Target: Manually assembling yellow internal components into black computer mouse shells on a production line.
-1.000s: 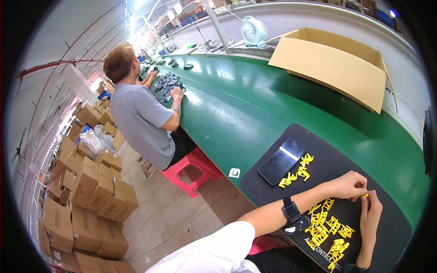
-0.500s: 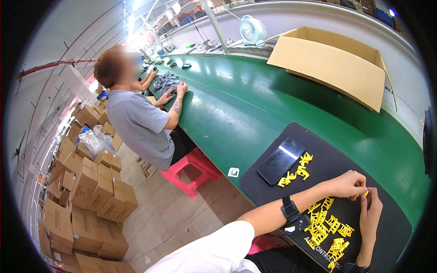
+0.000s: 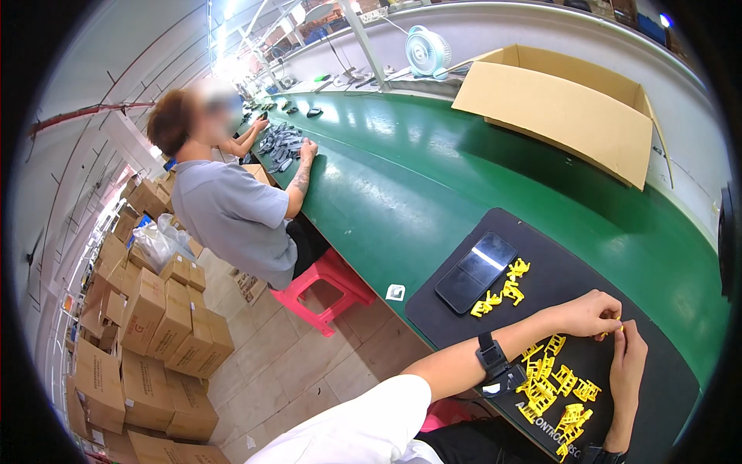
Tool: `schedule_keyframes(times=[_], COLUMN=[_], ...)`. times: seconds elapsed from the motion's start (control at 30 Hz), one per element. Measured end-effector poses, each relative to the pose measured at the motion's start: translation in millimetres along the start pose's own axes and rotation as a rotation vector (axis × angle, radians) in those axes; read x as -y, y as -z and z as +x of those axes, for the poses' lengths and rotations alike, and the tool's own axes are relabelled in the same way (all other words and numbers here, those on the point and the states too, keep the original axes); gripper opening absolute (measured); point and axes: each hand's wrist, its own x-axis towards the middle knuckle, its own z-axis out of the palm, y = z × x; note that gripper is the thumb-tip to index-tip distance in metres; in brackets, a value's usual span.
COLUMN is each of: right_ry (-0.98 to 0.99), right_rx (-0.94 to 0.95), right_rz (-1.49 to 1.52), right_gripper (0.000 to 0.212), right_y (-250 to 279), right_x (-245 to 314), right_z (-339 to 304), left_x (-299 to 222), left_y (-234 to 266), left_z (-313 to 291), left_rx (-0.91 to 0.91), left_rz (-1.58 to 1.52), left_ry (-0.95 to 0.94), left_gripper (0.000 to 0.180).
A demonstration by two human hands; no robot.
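Note:
Over the black mat (image 3: 464, 332), my left hand (image 3: 593, 313) and my right hand (image 3: 631, 348) meet with bent fingers. Between their fingertips they pinch a small yellow plastic part (image 3: 618, 328), mostly covered by the fingers. Below my left forearm lies a pile of similar yellow plastic parts (image 3: 542, 384), several of them ladder-like in shape. A smaller yellow cluster (image 3: 511, 291) rests apart, beside a dark phone (image 3: 477, 272) lying flat on the mat. On my left wrist is a black strap with a small dark box (image 3: 492, 356).
An open cardboard box (image 3: 553, 116) stands at the back of the green table (image 3: 386, 201), near a small fan (image 3: 427, 51). To the left a co-worker (image 3: 228, 209) sits on a pink stool (image 3: 325, 294), at a heap of grey pieces (image 3: 280, 143). Stacked cartons (image 3: 147, 317) fill the floor beyond.
My hands stay together in nearly the same place, with less of the yellow part showing. The co-worker has shifted slightly left, and one of their hands has left the grey heap.

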Motion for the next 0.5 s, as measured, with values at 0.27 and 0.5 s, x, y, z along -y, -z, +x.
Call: schedule_keyframes(times=[0.27,0.5], right_ry=[-0.011,0.02], right_rx=[0.018,-0.055], right_rz=[-0.017,0.022], right_gripper=[0.022,0.015], right_y=[-2.0,1.0], right_x=[-1.7,4.9], right_z=[-1.7,0.7], left_x=[-0.6,-4.4], left_y=[1.7,-3.3], left_z=[-4.3,3.1], left_rx=[0.005,-0.009], left_rz=[0.019,-0.017], left_ry=[-0.015,0.013], left_gripper=[0.025,0.023])
